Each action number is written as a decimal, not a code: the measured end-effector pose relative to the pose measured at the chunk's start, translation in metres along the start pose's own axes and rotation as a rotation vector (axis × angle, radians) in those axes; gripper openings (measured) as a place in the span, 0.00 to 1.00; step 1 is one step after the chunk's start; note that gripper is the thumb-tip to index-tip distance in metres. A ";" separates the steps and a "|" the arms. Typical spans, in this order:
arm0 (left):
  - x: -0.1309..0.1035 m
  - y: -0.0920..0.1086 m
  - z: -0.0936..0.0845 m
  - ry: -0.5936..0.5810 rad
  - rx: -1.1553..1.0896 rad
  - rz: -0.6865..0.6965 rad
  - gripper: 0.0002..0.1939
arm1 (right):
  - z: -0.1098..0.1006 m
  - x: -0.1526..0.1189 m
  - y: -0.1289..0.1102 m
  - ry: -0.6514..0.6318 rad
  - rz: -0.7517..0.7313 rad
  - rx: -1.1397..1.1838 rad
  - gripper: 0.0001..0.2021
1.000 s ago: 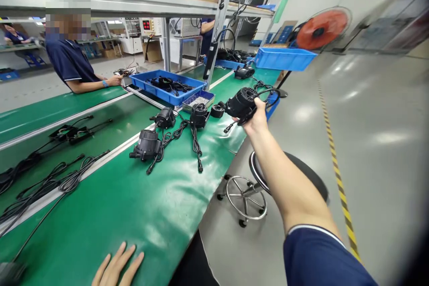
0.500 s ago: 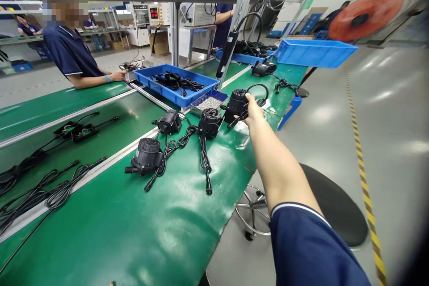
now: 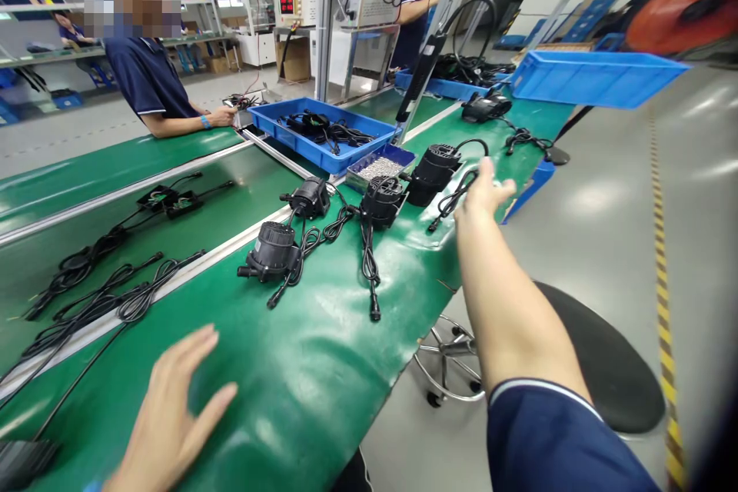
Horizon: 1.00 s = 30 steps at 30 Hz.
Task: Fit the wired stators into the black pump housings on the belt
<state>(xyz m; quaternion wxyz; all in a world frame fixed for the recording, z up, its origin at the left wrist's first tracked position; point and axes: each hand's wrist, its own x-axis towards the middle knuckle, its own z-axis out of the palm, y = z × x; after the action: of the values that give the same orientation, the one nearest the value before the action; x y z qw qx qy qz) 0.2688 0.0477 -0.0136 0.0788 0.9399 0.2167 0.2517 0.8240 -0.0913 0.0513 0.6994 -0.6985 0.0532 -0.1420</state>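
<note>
My right hand (image 3: 483, 194) is open with its fingers apart, just right of a black pump (image 3: 435, 173) and its bundled cable (image 3: 457, 200). That pump stands on the green bench mat (image 3: 323, 400). A second black pump (image 3: 382, 202) is beside it, its cable trailing toward the front edge. Two more, a small pump (image 3: 310, 197) and a larger pump (image 3: 272, 250), sit farther left with coiled cables between them. At the lower left, my left hand (image 3: 176, 411) is open above the mat, holding nothing.
A small box of metal screws (image 3: 380, 167) sits behind the pumps, near a blue tray of cables (image 3: 323, 154). Another blue bin (image 3: 600, 81) is at the far right. Black cables (image 3: 138, 296) lie along the left rail. A co-worker (image 3: 153, 81) sits opposite; a stool (image 3: 600, 361) stands below.
My right hand has let go of the black pump and moved off to its right; the pump now rests on the bench. My left hand has come into view. The view has shifted left.
</note>
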 end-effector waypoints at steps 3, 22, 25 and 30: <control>0.113 0.001 -0.002 -0.012 -0.042 0.002 0.41 | -0.021 -0.049 -0.002 -0.054 -0.240 0.058 0.22; 0.126 -0.033 0.095 0.307 -0.274 -0.098 0.43 | 0.009 -0.206 0.047 -1.119 -0.639 -0.319 0.16; 0.142 -0.033 0.096 0.252 -0.280 -0.101 0.42 | 0.052 -0.183 0.035 -1.010 -0.626 -0.411 0.28; 0.152 -0.036 0.092 0.201 -0.317 -0.145 0.42 | 0.138 -0.140 0.017 -1.033 -0.605 -0.635 0.62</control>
<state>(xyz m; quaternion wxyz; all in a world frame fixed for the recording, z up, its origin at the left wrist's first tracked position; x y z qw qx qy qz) 0.4204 0.1444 -0.0354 0.2217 0.8678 0.2483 0.3689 0.7306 0.0797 0.0193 0.3254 -0.8324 -0.4465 0.0433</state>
